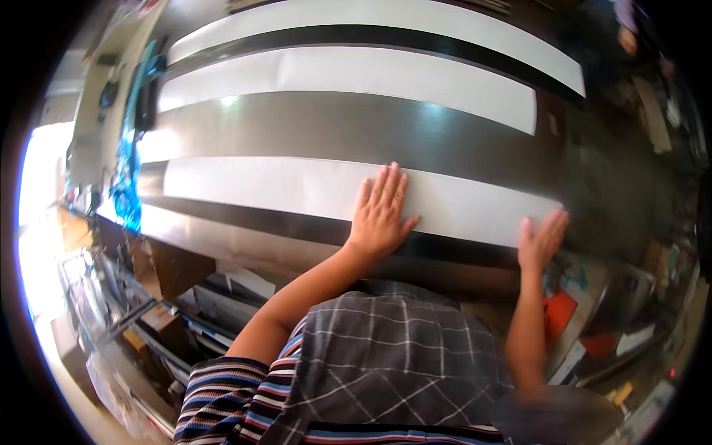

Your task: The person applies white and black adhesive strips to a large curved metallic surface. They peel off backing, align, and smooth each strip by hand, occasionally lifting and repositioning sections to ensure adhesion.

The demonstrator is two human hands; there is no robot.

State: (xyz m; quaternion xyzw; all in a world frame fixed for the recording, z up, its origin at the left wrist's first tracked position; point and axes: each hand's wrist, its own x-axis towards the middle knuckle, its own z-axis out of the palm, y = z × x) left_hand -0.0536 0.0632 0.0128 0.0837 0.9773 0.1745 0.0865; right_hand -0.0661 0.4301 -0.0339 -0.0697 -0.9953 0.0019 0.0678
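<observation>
White and long, a strip (297, 187) lies flat across the metal counter (297, 122), directly under the left hand (382, 215). That hand's grip is released: the palm faces down on the strip near its middle, fingers extended close together and reaching its far edge, thumb spread to the right, nothing clasped. The right hand (544, 239) is at the strip's right end, blurred; its grip is unclosed too, fingers straight and thumb apart, though whether it presses on the strip cannot be told.

A dark band (475, 250) runs along the strip's near edge. Just nearer, the wearer's dark checked apron (400, 334) faces the counter, with a striped sleeve (222, 389) on the left arm. Beyond the hands, a second white strip (334, 73) and a third white strip (386, 16) lie roughly parallel to the first. Crumpled blue plastic film (127, 185) hangs at the counter's left end.

Below, at the left, stands a brown cardboard box (182, 271), its contents hidden from view. A red-orange item (558, 315) lies beside the right forearm. At the far upper right, another person's hand (629, 41) shows.
</observation>
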